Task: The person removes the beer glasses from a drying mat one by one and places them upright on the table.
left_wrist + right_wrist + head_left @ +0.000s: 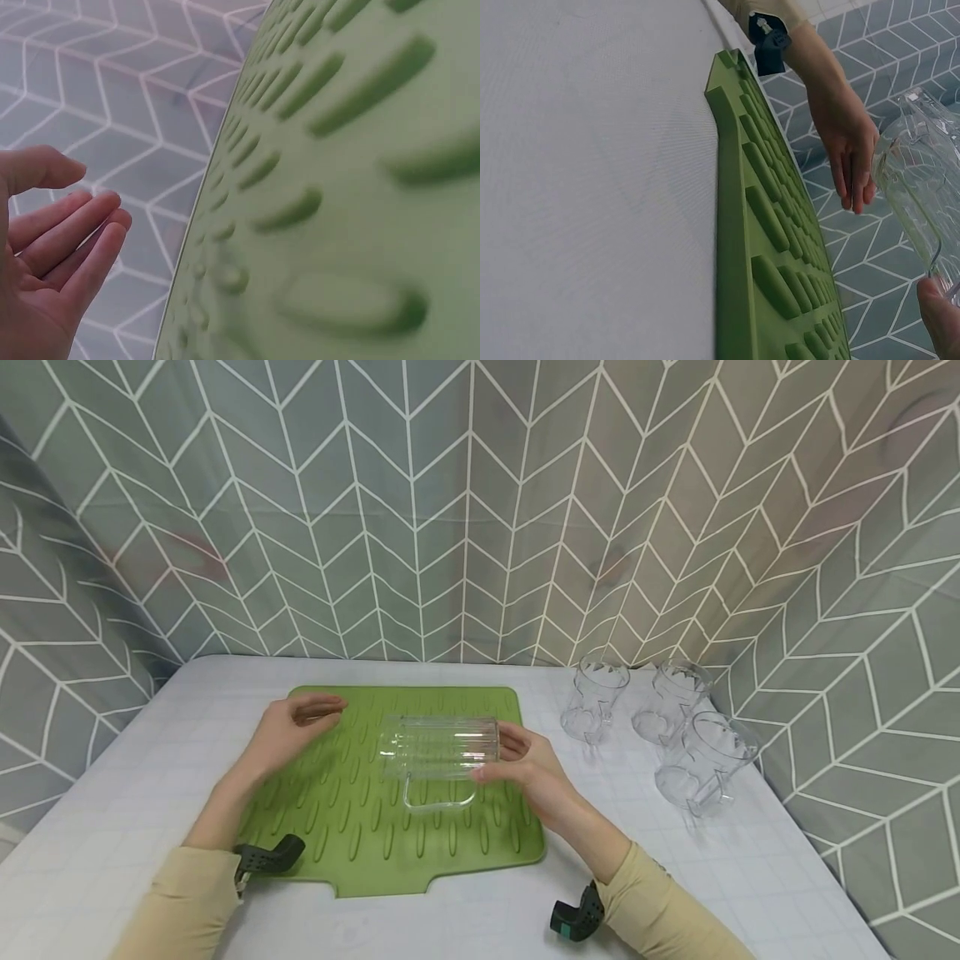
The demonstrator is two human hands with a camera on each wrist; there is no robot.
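Observation:
In the head view a clear glass mug (438,747) lies on its side in the air over the green drying mat (378,870), its handle towards me. My right hand (531,768) grips its right end, thumb on the near side. The right wrist view shows that thumb (939,319) against the mug (915,176). My left hand (288,735) hovers above the left part of the mat, apart from the mug. In the left wrist view this hand (60,255) holds nothing, its fingers loosely extended and the thumb away from them.
Three more clear glass mugs stand upright at the right of the white tablecloth (600,860): one at the back (596,697), another beside it (670,702) and one nearer me (705,764). A patterned curtain (465,510) hangs behind the table and along its sides.

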